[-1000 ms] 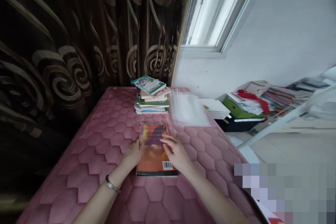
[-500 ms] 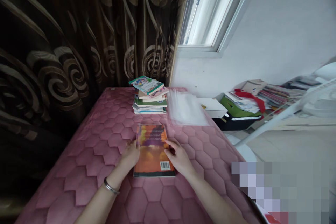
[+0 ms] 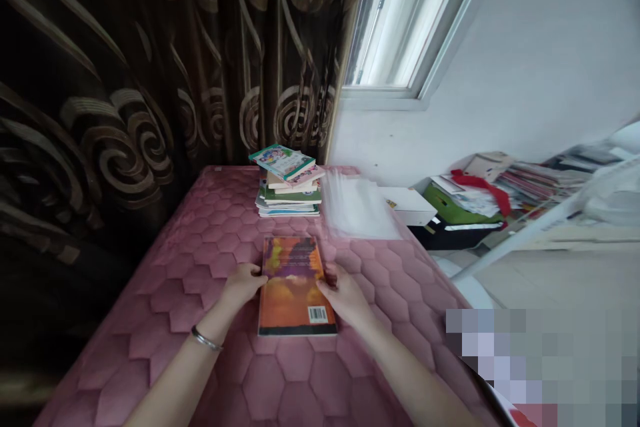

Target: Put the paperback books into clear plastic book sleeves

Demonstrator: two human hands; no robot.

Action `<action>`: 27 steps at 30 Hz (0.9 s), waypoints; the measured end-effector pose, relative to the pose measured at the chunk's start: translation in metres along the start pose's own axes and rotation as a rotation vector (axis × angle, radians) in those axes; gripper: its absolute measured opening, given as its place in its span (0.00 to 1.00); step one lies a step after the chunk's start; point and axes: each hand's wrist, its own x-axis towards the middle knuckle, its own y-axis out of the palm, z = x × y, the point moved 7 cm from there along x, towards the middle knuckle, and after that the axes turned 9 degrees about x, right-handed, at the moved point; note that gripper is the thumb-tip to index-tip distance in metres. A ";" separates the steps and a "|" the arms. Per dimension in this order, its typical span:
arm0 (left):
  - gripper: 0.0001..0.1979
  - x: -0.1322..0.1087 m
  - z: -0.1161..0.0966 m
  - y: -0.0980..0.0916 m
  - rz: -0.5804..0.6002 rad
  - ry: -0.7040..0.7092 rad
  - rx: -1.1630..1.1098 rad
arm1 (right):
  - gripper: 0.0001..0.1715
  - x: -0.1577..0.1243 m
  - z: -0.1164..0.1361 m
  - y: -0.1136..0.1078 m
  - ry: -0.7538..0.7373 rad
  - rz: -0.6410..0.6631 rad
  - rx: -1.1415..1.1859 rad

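Note:
An orange and purple book point(image 3: 294, 303) with a barcode at its lower right lies flat in front of me. My left hand point(image 3: 243, 285) grips its left edge, thumb on the cover and fingers curled at the side. On the opposite edge, my right hand point(image 3: 346, 295) holds it the same way, with its thumb on the cover. The fingertips of both hands are partly hidden. Beyond the book stands an uneven stack of books point(image 3: 293, 197), topped by a tilted one with a green border point(image 3: 284, 161).
A pink quilted mattress point(image 3: 200, 293) lies under everything. Right of the stack are clear plastic sheets point(image 3: 357, 207). A white box point(image 3: 411, 205), a green container point(image 3: 445, 203) and a white fan-like stand point(image 3: 525, 237) are farther right. A dark patterned curtain point(image 3: 125, 113) hangs on the left.
My left thumb has come onto the book's cover, and my right fingers have moved from the top of the cover to its edge. The view has shifted slightly.

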 end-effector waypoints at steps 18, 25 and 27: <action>0.34 0.039 -0.057 -0.049 0.110 0.454 -0.140 | 0.22 -0.005 0.017 0.026 0.293 0.333 0.547; 0.24 0.030 -0.033 -0.011 0.363 0.372 -0.174 | 0.25 0.021 0.029 0.004 0.489 0.648 0.340; 0.23 0.015 -0.024 0.007 0.321 0.332 -0.194 | 0.27 0.036 0.029 -0.002 0.548 0.739 0.229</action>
